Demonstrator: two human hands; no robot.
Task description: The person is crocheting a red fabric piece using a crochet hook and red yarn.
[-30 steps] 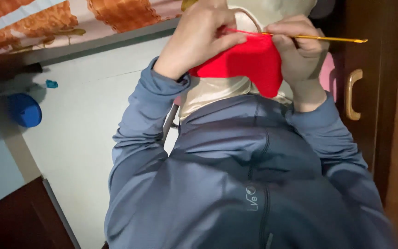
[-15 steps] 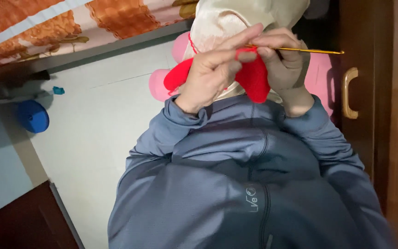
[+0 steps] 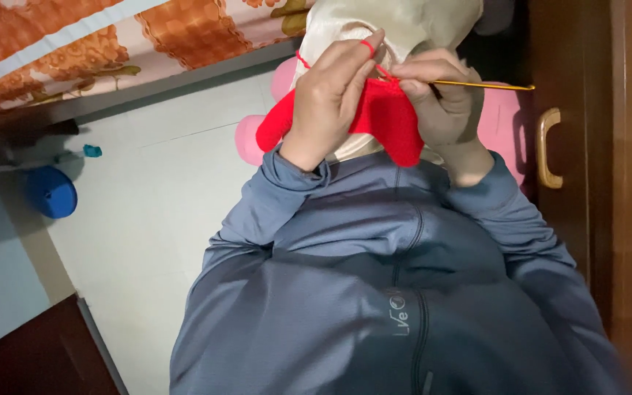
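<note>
Red crochet piece (image 3: 382,117) between both hands' fingers (image 3: 345,66)

left hand (image 3: 330,102): raised in front of chest, back of hand to camera, fingers curled in a pinch, index finger extended upward
right hand (image 3: 440,102): level with left, just beside it, thumb and fingers pinched shut near the fingertips
wrists: both bent inward toward each other
forearms: blue-grey sleeves, elbows out, angling up and in from the torso
</note>
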